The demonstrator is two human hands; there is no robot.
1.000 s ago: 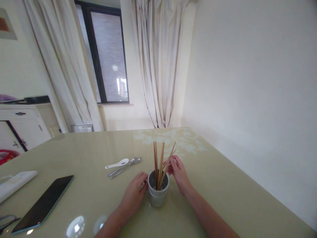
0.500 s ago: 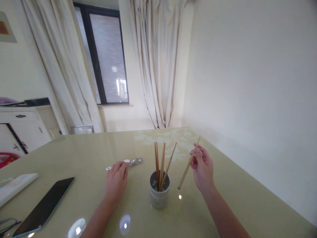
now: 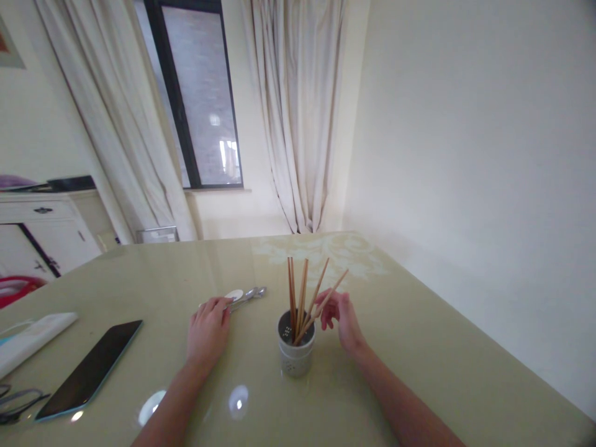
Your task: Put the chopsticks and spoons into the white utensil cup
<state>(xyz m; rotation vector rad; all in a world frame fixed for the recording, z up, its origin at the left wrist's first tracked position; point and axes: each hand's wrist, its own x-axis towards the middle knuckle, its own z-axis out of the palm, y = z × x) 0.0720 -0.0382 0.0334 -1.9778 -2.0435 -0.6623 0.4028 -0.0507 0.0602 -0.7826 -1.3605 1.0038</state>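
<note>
A light grey utensil cup [image 3: 297, 361] with small holes stands on the table, several wooden chopsticks [image 3: 304, 285] upright or leaning in it. One paler chopstick [image 3: 338, 284] slants to the right, its lower end inside the cup. Beside it is my right hand [image 3: 342, 316], fingers bent and apart, the thumb away from the stick; the fingertips are partly hidden behind the chopsticks. To the left, my left hand [image 3: 209, 329] is low over the table with curled fingers on the handles of a white spoon [image 3: 235, 294] and shiny metal spoons [image 3: 254, 293]. The handles are mostly covered.
Left on the glossy table [image 3: 400, 385] lie a dark tablet [image 3: 90, 372], a white flat box-like object [image 3: 40, 341] and a black cable or glasses [image 3: 21, 400]. A plain wall [image 3: 475, 155] borders the right side. Curtains, a window and a white cabinet [image 3: 46, 236] stand beyond.
My right hand has moved left to the cup, and its chopstick now leans inside with the thumb off it. My left hand stays at the spoons. The view has shifted slightly.
</note>
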